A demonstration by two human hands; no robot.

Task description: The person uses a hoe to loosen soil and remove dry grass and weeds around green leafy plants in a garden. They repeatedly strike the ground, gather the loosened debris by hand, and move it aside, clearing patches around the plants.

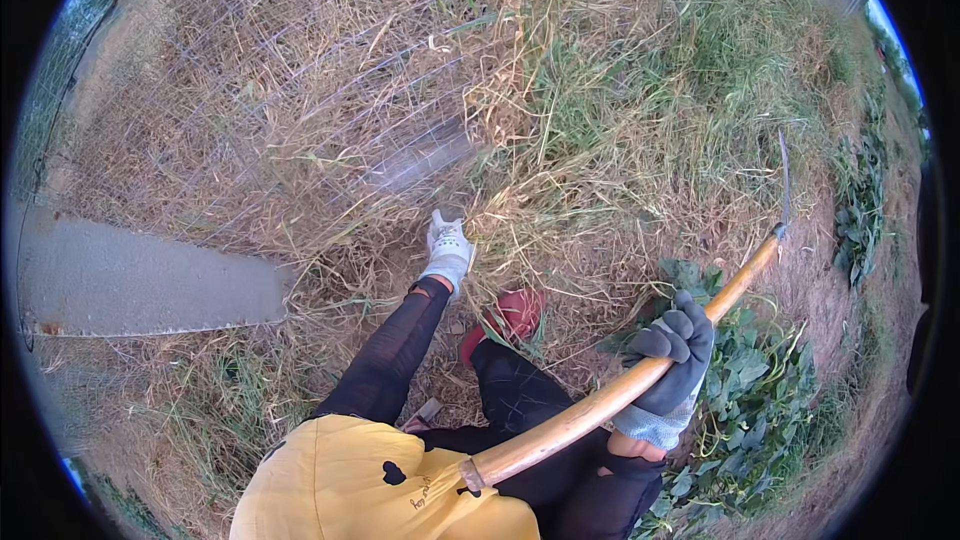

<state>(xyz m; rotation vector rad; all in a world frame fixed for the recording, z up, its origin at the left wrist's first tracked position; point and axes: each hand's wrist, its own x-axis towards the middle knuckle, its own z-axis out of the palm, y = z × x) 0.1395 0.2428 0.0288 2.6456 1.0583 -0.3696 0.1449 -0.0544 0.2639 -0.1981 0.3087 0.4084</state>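
Observation:
My right hand point(673, 352), in a grey-coated work glove, is closed around the wooden handle of a long-handled sickle point(574, 420). Its narrow metal blade point(784, 176) points away from me at the right, near the grass. My left hand point(448, 244), in a white and grey glove, reaches down beside a bundle of dry grass point(502, 221). Its fingers are partly hidden, and whether they grip any stems cannot be told. Below that bundle a red shoe point(520, 313) shows on my foot.
A wire mesh fence point(300, 67) runs across dry grass at the upper left. A grey flat slab point(150, 277) lies at the left. Leafy green vines point(750, 390) grow beside my right hand, with more point(859, 217) farther right. Taller green grass point(697, 52) stands ahead.

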